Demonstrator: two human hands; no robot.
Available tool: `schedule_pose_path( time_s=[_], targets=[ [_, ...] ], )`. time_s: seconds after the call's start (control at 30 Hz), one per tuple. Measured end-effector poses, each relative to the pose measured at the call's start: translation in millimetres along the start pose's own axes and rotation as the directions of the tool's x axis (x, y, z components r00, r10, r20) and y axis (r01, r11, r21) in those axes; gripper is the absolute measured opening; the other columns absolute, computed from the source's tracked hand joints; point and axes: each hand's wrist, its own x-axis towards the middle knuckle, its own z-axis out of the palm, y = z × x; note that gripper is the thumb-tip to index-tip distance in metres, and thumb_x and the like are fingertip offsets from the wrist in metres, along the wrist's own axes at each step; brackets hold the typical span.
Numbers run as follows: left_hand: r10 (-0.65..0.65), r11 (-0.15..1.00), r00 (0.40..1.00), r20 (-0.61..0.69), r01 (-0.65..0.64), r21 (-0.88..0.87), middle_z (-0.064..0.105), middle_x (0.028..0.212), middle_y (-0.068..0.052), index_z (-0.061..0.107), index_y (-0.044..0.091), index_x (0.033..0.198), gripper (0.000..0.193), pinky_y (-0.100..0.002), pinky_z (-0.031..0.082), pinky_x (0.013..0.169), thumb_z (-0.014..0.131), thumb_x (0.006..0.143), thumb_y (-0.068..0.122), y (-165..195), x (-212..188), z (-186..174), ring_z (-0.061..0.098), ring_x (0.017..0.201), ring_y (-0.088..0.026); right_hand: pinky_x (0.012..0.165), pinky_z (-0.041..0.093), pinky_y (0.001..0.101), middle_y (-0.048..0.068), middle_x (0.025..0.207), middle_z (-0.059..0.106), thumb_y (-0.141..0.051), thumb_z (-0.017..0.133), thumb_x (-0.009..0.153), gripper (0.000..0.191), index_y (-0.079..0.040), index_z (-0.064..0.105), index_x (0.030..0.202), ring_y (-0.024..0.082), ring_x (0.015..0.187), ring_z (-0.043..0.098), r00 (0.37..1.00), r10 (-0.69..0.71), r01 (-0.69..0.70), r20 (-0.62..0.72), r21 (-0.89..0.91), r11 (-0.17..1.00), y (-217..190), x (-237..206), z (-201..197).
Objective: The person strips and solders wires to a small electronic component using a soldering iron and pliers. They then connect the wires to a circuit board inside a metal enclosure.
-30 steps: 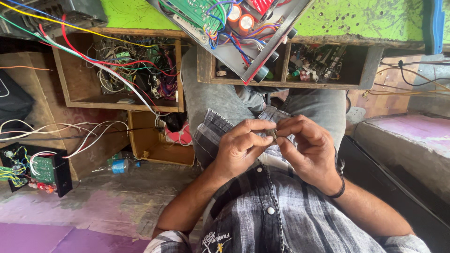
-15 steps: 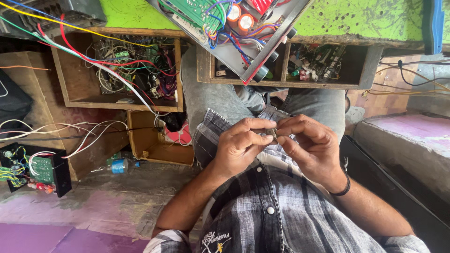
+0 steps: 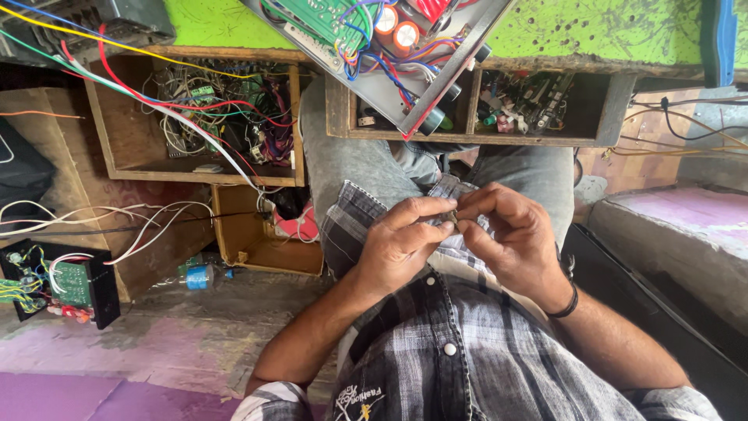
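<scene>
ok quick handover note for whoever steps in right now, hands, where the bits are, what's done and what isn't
Left hand: fingers pinched on a small dark part, held over the lap.
Right hand: thumb and fingers on the same part from the other side. The part is too small to tell what it is.
Opened metal chassis with its green circuit board and loose wires lies tilted on the green workbench, untouched by either hand.
Another small board sits on the floor at far left.
Done: chassis is open. Left: the part is not yet fitted anywhere.
</scene>
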Motion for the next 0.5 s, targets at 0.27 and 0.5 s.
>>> schedule_pose_path(
  time_s=[0.27, 0.5],
  targets=[
    [-0.065, 0.992, 0.994, -0.084, 0.055, -0.116, 0.070, 0.125, -0.011, 0.064, 0.011, 0.103, 0.029, -0.032, 0.062, 0.092, 0.083, 0.087, -0.004, 4, 6, 0, 0.074, 0.111, -0.023, 0.093, 0.055, 0.0290, 0.011, 0.108, 0.070, 0.006, 0.071, 0.093, 0.010, 0.004, 0.070, 0.102, 0.017, 0.106, 0.068, 0.998, -0.060, 0.059, -0.021, -0.038, 0.998, -10, 0, 3],
    [-0.020, 0.997, 0.997, -0.070, 0.015, -0.072, 0.070, 0.126, -0.012, 0.065, 0.010, 0.104, 0.028, -0.030, 0.063, 0.090, 0.082, 0.088, -0.005, 4, 5, -1, 0.074, 0.111, -0.023, 0.092, 0.055, 0.0286, 0.011, 0.108, 0.071, 0.008, 0.073, 0.089, 0.014, 0.004, 0.070, 0.102, 0.019, 0.107, 0.069, 0.992, -0.122, 0.112, -0.043, -0.192, 0.975, -15, -1, 11]
  ],
)
